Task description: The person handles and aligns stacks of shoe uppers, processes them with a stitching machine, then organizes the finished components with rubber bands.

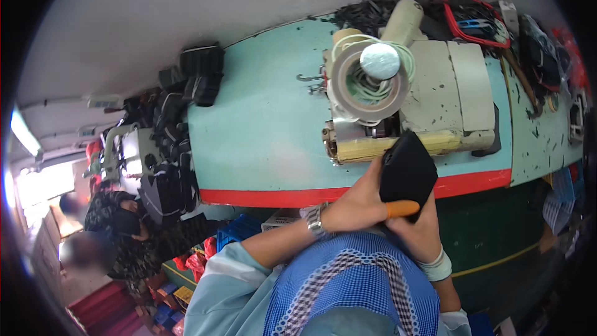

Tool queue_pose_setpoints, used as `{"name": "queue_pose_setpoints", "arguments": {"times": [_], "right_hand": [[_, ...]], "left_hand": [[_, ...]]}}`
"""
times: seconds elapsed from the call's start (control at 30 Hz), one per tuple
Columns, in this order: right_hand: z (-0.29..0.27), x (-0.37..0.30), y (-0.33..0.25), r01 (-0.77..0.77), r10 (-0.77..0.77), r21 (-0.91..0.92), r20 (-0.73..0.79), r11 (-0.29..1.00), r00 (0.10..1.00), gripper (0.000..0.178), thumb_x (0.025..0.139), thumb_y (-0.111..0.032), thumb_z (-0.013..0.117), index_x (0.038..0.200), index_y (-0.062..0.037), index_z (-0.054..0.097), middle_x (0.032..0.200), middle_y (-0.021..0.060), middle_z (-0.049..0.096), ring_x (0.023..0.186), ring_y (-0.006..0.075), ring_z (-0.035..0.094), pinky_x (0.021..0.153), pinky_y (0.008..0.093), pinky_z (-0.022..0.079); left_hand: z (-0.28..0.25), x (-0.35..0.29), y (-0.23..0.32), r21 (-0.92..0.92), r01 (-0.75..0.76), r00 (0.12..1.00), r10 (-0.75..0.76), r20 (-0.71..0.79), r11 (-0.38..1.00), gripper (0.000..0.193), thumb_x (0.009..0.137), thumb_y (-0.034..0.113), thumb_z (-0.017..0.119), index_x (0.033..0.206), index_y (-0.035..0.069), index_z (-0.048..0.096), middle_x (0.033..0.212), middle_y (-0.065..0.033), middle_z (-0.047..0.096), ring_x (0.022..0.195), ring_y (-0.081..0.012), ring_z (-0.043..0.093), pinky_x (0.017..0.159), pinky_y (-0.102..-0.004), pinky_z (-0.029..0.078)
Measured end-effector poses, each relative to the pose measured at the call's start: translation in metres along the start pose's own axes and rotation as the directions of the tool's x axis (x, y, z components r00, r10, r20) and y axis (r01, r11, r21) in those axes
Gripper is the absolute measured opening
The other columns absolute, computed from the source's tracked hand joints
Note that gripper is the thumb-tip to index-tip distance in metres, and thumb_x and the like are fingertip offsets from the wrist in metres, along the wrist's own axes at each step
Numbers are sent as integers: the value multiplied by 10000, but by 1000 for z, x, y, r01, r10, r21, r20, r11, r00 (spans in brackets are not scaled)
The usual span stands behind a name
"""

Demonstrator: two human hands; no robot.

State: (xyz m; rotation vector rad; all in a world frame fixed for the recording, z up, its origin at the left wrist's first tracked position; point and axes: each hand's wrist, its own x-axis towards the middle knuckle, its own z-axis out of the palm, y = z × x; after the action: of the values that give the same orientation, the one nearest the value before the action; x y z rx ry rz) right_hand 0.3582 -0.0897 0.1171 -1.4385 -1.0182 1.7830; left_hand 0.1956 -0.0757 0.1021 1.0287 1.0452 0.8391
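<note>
A flat black piece with angled corners (407,177), perhaps leather or fabric, is held up in front of the machine's near edge. My left hand (356,205) grips its left side and lower edge; the thumb wears an orange finger cover, and a metal watch is on the wrist. Against the piece's lower right side, my right hand (421,233) is closed on it, with most fingers hidden behind it. Just beyond the piece stands a cream-coloured machine (435,87) with a yellowish strip along its front. A ring-shaped roll (341,94) with a pale cord sits on the machine.
The machine stands on a pale green table (261,130) with a red front edge (280,196). Black scraps (367,15) and a red basket of tools (477,18) lie behind it. Black bags (202,65) are stacked at the left. Two people (115,218) sit farther left.
</note>
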Motion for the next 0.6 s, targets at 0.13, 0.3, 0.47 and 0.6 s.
{"name": "queue_pose_setpoints", "arguments": {"times": [0.13, 0.3, 0.47, 0.6], "right_hand": [[-35, 2, 7, 76, -161, 373, 202, 925, 966, 817, 793, -199, 660, 1421, 13, 182, 1385, 155, 343, 1261, 248, 400, 1044, 407, 322], [-44, 14, 5, -13, 84, -218, 321, 976, 943, 429, 872, -181, 521, 1238, 40, 484, 1242, 134, 487, 1120, 185, 471, 954, 304, 361], [-46, -6, 21, 3, 15, 280, -61, 960, 998, 455, 877, -165, 490, 1285, 27, 425, 1174, 145, 497, 1083, 208, 481, 952, 316, 371], [-35, -2, 12, -16, -53, 450, 141, 893, 989, 494, 895, -195, 494, 1318, 32, 374, 1212, 129, 486, 1119, 206, 466, 987, 320, 346]], "left_hand": [[-29, 8, 11, 123, -62, 943, 18, 332, 991, 730, 692, 307, 795, 1173, -69, 395, 1056, -155, 578, 987, -171, 562, 847, -320, 470], [-8, -16, 13, 448, 194, 806, -402, 434, 873, 748, 746, 434, 711, 1227, -72, 440, 1055, -197, 588, 943, -251, 591, 808, -327, 465], [15, -43, -4, 430, -310, 950, 267, 159, 848, 499, 801, 199, 676, 1240, 10, 535, 1246, -214, 512, 1115, -294, 542, 933, -356, 433], [3, -40, 21, 228, 122, 991, -105, -84, 966, 273, 815, 110, 678, 1062, 3, 632, 980, -93, 664, 926, -172, 616, 819, -310, 491]]}}
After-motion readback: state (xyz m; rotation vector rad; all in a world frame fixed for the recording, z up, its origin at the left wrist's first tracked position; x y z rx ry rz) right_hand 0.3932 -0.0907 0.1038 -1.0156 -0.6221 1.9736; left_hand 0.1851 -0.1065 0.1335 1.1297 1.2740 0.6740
